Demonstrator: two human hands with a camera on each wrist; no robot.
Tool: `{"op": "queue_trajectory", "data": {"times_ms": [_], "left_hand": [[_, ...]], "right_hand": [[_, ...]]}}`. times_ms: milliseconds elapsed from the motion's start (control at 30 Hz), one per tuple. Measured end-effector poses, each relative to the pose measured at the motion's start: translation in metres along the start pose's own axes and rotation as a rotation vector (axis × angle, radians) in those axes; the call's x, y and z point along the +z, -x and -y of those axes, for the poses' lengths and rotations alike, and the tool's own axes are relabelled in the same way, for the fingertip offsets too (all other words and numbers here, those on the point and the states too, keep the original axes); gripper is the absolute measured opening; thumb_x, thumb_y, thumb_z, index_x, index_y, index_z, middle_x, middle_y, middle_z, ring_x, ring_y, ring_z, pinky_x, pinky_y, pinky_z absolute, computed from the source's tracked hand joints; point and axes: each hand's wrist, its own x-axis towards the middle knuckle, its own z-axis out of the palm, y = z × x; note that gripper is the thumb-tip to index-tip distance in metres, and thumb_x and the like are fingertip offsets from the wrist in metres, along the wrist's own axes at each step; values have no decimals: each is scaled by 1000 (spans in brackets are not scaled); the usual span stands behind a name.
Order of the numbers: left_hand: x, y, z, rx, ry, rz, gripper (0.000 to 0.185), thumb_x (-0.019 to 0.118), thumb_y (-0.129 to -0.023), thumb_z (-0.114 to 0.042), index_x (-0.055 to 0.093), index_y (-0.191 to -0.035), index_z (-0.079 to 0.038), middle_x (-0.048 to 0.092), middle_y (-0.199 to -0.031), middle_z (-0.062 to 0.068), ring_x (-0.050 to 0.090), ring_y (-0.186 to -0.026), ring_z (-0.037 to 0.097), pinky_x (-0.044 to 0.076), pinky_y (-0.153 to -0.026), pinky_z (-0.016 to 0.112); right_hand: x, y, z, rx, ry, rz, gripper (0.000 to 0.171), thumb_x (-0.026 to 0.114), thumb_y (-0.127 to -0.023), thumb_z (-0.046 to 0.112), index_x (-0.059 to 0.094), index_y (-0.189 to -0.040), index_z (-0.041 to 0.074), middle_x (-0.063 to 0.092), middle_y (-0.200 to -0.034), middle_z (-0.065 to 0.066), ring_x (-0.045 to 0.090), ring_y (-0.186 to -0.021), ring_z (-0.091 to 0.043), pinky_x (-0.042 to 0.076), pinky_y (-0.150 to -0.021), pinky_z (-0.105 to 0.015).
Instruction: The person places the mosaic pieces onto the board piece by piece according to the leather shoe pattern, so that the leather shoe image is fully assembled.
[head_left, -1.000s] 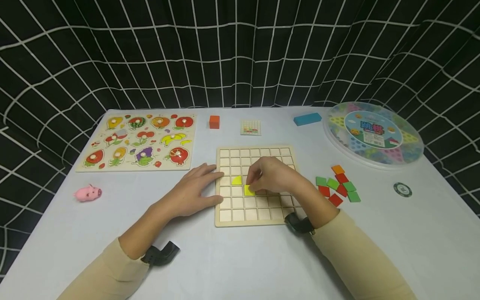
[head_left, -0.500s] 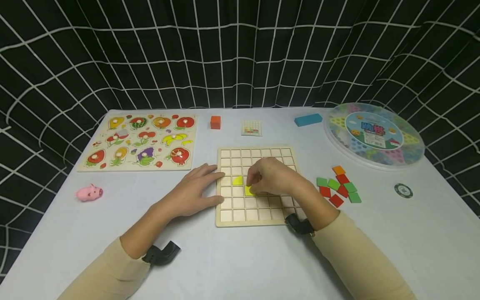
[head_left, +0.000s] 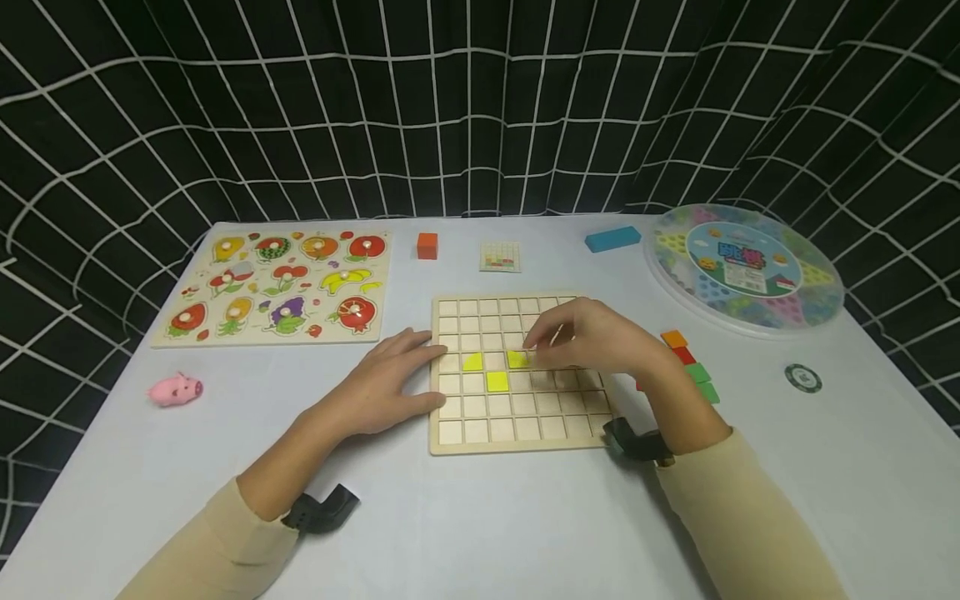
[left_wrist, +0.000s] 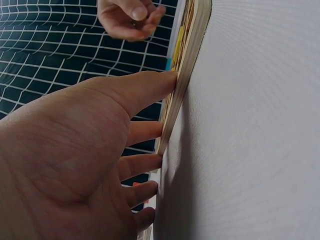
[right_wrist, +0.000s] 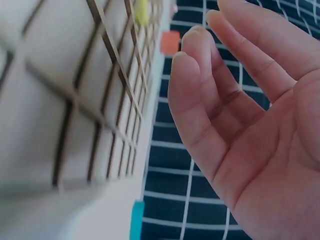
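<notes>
Left hand (head_left: 390,379): lies flat on the table (head_left: 480,517), palm down, fingers straight and slightly spread; the fingertips press against the left edge of the wooden grid board (head_left: 517,371), and the left wrist view shows the thumb and fingers (left_wrist: 145,132) touching that edge.
Right hand (head_left: 592,337): hovers over the upper middle of the board, fingers loosely bent and apart; the right wrist view shows an open palm with nothing in it. The fingertips sit just beside the right-hand yellow tile, and whether they touch it cannot be told.
Wooden grid board: flat on the table in front of the person, its cells mostly bare.
Left yellow tile (head_left: 473,362): in a cell near the board's left side, one corner rounded.
Right-hand yellow tile (head_left: 517,359): in the same row, one empty cell away from the left one, just left of the right fingertips.
Square yellow tile (head_left: 497,382): one row nearer the person, below the gap between the other two.
Loose tiles (head_left: 693,367): orange, red and green, on the table right of the board, partly hidden by the right wrist.
Fruit puzzle (head_left: 281,283): far left of the board.
Pink pig (head_left: 176,389): near the left table edge.
Orange cube (head_left: 427,245): behind the board.
Small grid card (head_left: 500,256): beside the cube.
Blue block (head_left: 613,238): further right.
Round game case (head_left: 742,267): far right corner.
Dark chip (head_left: 803,377): in front of the case.
</notes>
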Motion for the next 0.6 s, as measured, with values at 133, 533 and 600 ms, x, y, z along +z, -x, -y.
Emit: {"op": "queue_trajectory", "data": {"times_ms": [133,533,600], "left_hand": [[-1,1,-1,1,0,-1,68,75,-91,-40,53,-152,-18,36,-167,8,22,-159,37,24,-125,63],[0,0,1,-7,-12,-2,68,74,-91,-40,53,-152,-18,36,-167,8,22,-159,37,25,-125,62],[0,0,1,-6,-14,-2,68,74,-91,-40,53,-152,-18,36,-167,8,22,-159,37,25,-125,62]], "right_hand": [[-16,13,-10,19,0,-51,20,80,-89,21,80,-109,17,72,-108,-3,63,-97,-24,54,-81,-35],[-59,51,-53,82,17,-172,33,75,-96,30,74,-122,10,71,-120,-8,63,-102,-23,58,-82,-31],[-65,56,-60,108,21,-182,36,73,-96,32,73,-124,10,70,-119,-9,65,-99,-23,59,-82,-33]]}}
